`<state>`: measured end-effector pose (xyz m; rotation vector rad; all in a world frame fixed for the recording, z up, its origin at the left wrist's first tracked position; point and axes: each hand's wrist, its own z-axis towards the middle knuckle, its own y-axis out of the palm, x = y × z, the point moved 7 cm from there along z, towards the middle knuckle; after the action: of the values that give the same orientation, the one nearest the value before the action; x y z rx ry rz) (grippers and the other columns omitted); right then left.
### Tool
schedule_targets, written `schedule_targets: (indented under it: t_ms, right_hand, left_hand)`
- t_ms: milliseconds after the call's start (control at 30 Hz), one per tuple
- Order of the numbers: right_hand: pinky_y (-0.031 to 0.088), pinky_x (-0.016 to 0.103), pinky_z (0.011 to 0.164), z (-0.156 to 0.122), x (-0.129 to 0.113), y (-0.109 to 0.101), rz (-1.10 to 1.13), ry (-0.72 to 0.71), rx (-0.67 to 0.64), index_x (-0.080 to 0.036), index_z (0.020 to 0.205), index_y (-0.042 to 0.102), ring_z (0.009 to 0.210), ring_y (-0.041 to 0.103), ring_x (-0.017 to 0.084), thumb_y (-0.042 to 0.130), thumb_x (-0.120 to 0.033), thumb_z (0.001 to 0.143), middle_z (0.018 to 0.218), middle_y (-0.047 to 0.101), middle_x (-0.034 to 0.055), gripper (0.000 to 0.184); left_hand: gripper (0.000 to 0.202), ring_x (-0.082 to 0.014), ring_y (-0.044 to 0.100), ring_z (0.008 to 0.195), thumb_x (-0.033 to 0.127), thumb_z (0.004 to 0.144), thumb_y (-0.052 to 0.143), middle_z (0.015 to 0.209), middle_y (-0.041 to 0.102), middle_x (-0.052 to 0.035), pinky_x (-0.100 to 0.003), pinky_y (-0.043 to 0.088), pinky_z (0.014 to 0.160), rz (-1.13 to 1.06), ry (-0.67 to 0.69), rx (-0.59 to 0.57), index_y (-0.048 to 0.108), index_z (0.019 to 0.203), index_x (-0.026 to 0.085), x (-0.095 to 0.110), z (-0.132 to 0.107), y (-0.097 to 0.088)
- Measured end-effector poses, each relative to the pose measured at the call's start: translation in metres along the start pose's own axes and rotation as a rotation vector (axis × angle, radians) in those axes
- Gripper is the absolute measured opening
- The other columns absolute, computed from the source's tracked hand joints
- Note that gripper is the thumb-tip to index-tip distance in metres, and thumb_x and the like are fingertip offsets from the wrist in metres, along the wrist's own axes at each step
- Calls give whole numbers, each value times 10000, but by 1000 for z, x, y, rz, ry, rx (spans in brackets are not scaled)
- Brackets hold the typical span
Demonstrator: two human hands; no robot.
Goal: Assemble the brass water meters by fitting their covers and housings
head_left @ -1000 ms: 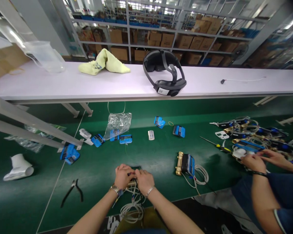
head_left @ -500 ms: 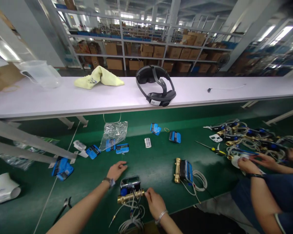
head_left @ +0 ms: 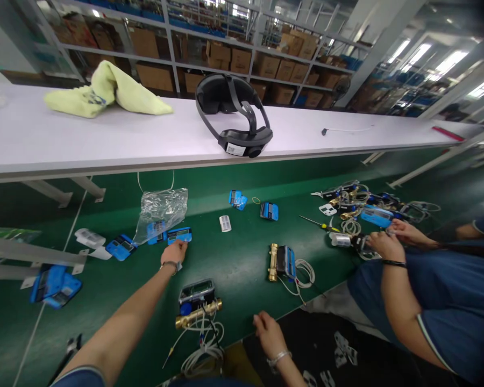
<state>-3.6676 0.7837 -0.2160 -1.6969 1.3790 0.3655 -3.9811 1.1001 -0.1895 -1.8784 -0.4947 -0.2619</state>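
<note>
My left hand reaches to a blue rectangular meter cover, fingers closed on its near edge. Another blue cover lies beside it, partly under a clear plastic bag. Closer to me sits a brass-piped meter with a dark display box, its grey cables coiled in front. Over the table's front edge is my right hand, fingers loosely bent, holding nothing. To its upper right stands a second brass-piped meter with a blue face.
More blue covers lie around, with a white label roll and a small label. Pliers rest at lower left. A raised white shelf holds a yellow cloth and headset. A co-worker's hands handle parts at right.
My left hand has moved forward to the blue cover. My right hand has let go of the near meter's brass pipe and drawn away. The view has turned to the right.
</note>
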Motion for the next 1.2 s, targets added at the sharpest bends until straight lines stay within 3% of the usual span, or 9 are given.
schedule_targets:
  t_ms: [100,200,300,400,700,833,900,1033,1200]
  right_hand:
    - [402,295,522,5,-46,28,272,25,-140,-183,811,607,545,551,174,423,-888,727,681,646,72,733]
    - [499,305,627,7,-97,48,521,21,-296,-161,1052,653,742,661,192,369,-922,733,948,721,133,872]
    - [518,325,738,12,-130,56,661,21,-394,-179,1085,661,886,669,199,341,-901,774,1054,712,131,849]
    - [464,286,657,19,-137,64,657,21,-407,-177,869,652,737,607,166,652,-805,660,840,682,63,661]
    - [382,288,650,17,-125,81,366,-138,-202,-221,656,472,638,440,144,546,-654,799,621,490,-33,462]
    - [334,279,573,3,-121,76,195,-214,-322,-219,677,478,560,396,132,486,-580,872,581,460,-42,410]
    - [330,275,599,-4,-119,67,98,-281,-391,-203,698,530,594,425,132,515,-529,882,623,514,-27,375]
    - [316,265,623,-1,-109,41,-61,-355,-463,-193,700,566,616,435,127,500,-466,921,623,512,-32,357]
    - [313,250,605,16,-99,25,-178,-360,-458,-189,766,599,583,435,117,486,-459,947,614,520,-42,344]
  left_hand:
    - [303,-166,635,775,433,1011,407,867,681,-15,-288,470,734,-53,334,-2,607,1023,206,48,-53,-4]
    - [272,-152,619,781,412,1005,419,827,666,3,-261,448,751,-73,626,-38,614,953,231,85,-129,0]
    - [167,-170,609,804,295,950,523,813,668,2,-290,428,764,-29,819,-74,622,833,232,101,-198,12]
    - [84,-196,623,852,228,911,578,907,704,-8,-323,430,765,17,867,-61,640,853,234,99,-235,29]
    - [138,-284,607,861,227,928,555,957,686,-104,-425,460,749,55,564,159,662,1004,183,82,-263,47]
    - [376,-341,508,1201,332,861,698,1299,627,-133,-509,394,1010,-33,542,229,602,1201,201,76,-272,37]
    - [522,-342,506,1214,401,840,734,1273,658,-125,-544,329,1071,-75,574,150,555,1290,206,69,-274,38]
    - [313,-222,614,837,385,1029,409,825,696,-43,-393,416,854,-94,532,-139,648,918,217,41,-279,50]
    - [391,-160,606,761,387,1052,317,820,655,-10,-269,394,694,-197,524,-303,600,842,218,17,-292,55]
